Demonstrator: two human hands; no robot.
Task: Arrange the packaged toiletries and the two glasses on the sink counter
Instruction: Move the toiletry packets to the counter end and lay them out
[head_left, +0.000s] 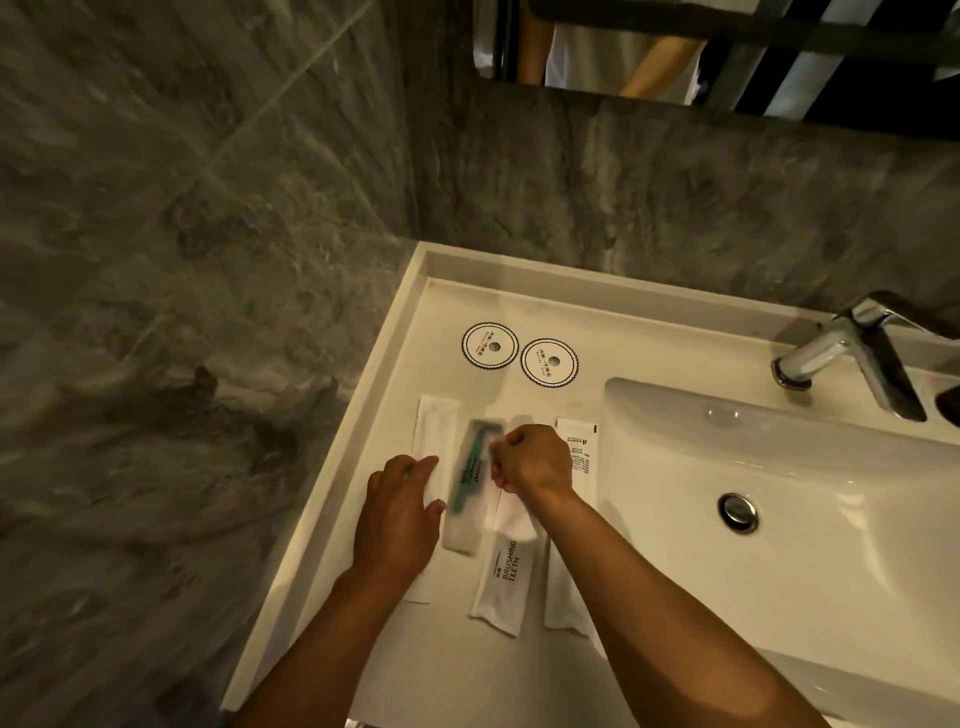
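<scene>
Two hands (400, 512) (530, 462) apparently touching razor packet (467, 488).

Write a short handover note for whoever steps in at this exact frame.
Left hand rests flat on the leftmost white packet. Right hand, fingers curled, pinches at the toothbrush packet marked BRUSHING TEETH. A clear razor packet lies between them; another white packet sits nearest the basin. Two round coasters are placed behind. Packets roughly in a row. No glasses visible; those are left.

1 head view, steeply down, close over sink counter (467, 675).
</scene>
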